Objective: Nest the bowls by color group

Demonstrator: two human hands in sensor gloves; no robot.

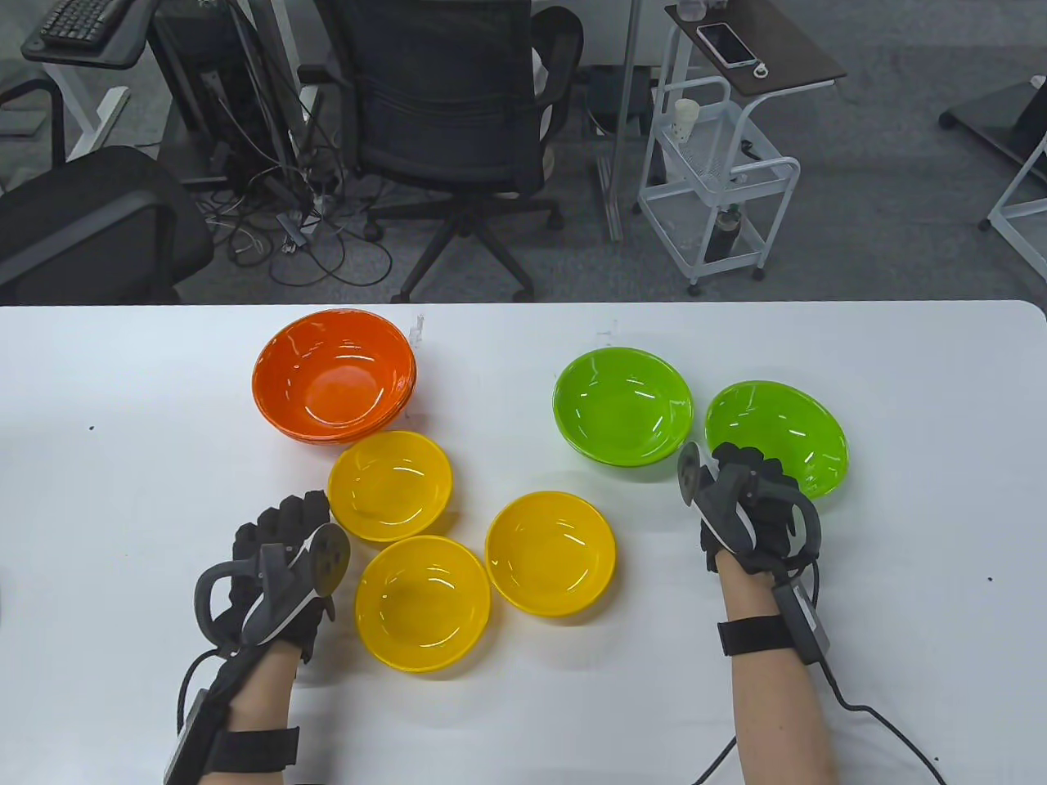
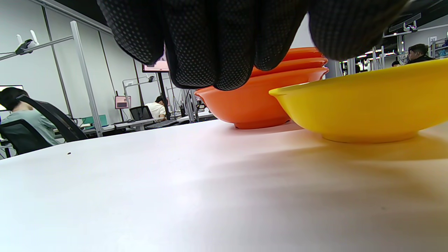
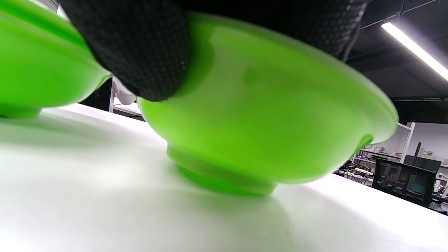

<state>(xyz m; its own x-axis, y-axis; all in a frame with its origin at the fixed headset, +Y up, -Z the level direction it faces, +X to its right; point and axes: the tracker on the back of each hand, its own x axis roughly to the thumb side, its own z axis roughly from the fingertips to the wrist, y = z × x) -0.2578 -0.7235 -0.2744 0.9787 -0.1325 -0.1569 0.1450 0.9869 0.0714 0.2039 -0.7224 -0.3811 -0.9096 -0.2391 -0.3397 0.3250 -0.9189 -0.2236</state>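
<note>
Orange bowls [image 1: 335,376] sit nested at the back left; the stack also shows in the left wrist view [image 2: 252,101]. Three yellow bowls stand apart: one far left [image 1: 390,485], one near [image 1: 422,603], one in the middle [image 1: 550,553]. Two green bowls stand side by side at the right [image 1: 623,406] [image 1: 777,437]. My right hand [image 1: 748,474] grips the near rim of the right green bowl [image 3: 266,122], one finger [image 3: 140,52] pressed on its outer wall. My left hand [image 1: 286,519] hangs empty just left of the far-left yellow bowl [image 2: 364,101], not touching it.
The white table [image 1: 900,572] ends at a far edge behind the bowls. Beyond it stand an office chair [image 1: 450,106] and a white cart [image 1: 720,180]. Glove cables trail off the near edge by both wrists.
</note>
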